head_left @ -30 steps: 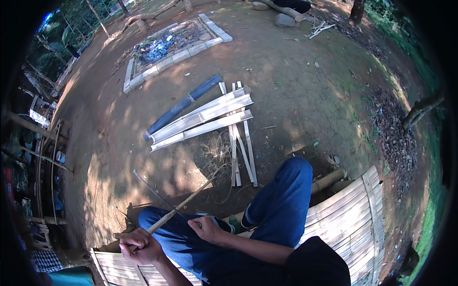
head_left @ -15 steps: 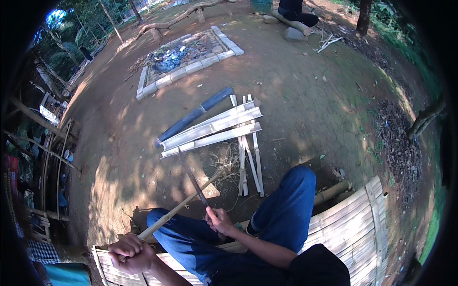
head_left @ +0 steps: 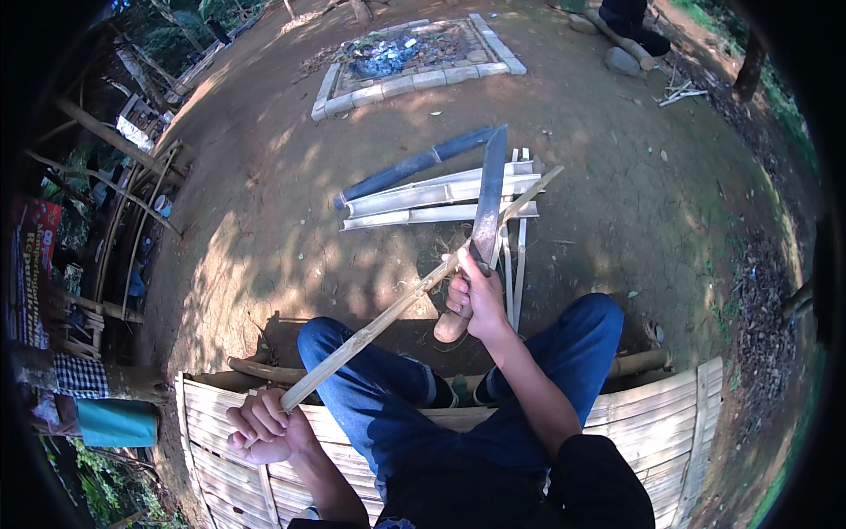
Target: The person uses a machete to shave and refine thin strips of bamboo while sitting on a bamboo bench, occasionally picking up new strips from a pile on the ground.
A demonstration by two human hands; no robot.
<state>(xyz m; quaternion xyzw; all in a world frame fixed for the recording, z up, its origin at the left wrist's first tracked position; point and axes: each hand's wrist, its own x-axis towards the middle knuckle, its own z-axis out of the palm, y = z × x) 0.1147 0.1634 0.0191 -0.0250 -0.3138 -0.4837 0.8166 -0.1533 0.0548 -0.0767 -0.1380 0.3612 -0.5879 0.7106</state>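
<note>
A slatted bamboo bench (head_left: 652, 432) lies nearest, and the wearer sits on it in blue jeans (head_left: 352, 379), with knees bent and spread toward its far edge. Above the left part of the bench, the left hand (head_left: 273, 428) is clenched around the near end of a long bamboo strip (head_left: 370, 331). From there the strip slants up and to the right, passing over the left thigh and out past the bench's far edge. Beyond the middle of that edge, the right hand (head_left: 476, 300) grips a machete (head_left: 490, 194) by its handle, the rounded wooden butt (head_left: 451, 328) sticking out below the fist. The broad blade points away from the bench and crosses the strip near its far end; whether the two touch there cannot be told.

Left of the bench are a teal cloth (head_left: 119, 423) and a black-and-white checkered cloth (head_left: 81, 376).

On the bare earth beyond the bench lie several narrow bamboo slats (head_left: 522, 247), partly hidden by the machete. They extend under wider split bamboo lengths (head_left: 423, 196), pale and roughly crosswise to them. A dark bamboo pole (head_left: 414, 163) is set at an angle just past these.

Farther from the bench, a block-edged fire pit (head_left: 383, 91) holds grey ash (head_left: 388, 57). Far off to the bench's right, a grey rock (head_left: 622, 60) sits against a log (head_left: 627, 40), beside which a person in dark clothes (head_left: 648, 42) is partly visible.
</note>
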